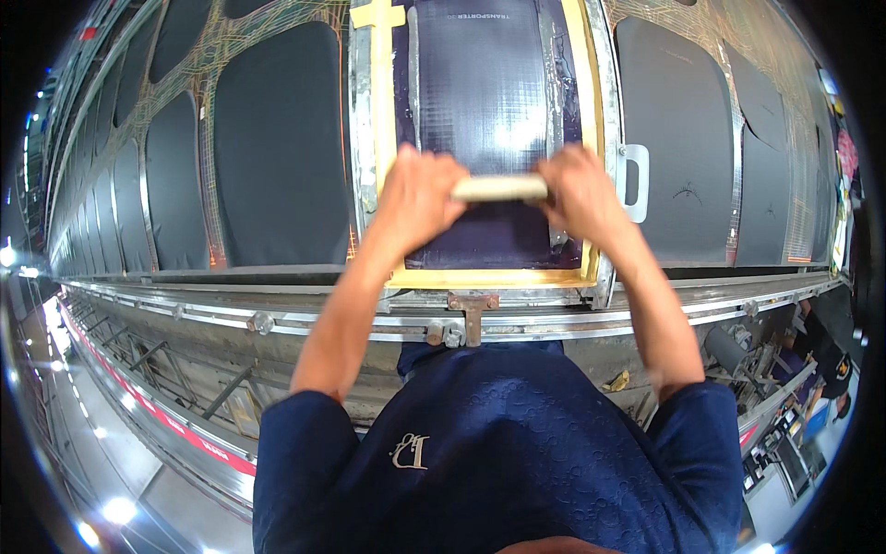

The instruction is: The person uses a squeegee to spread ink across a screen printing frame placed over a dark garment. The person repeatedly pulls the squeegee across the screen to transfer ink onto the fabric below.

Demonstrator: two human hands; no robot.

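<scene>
Grasping pale bar (499,189) in left hand (417,192) and right hand (580,192), reaching over metal rail (581,325) and taped frame (498,279) between dark panels (281,152).

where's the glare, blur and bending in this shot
Head view: bright glare on the dark mesh screen; slight blur on the left fingers and right fingers; the long metal rail bends toward the rim; a lamp flares at lower left.
</scene>
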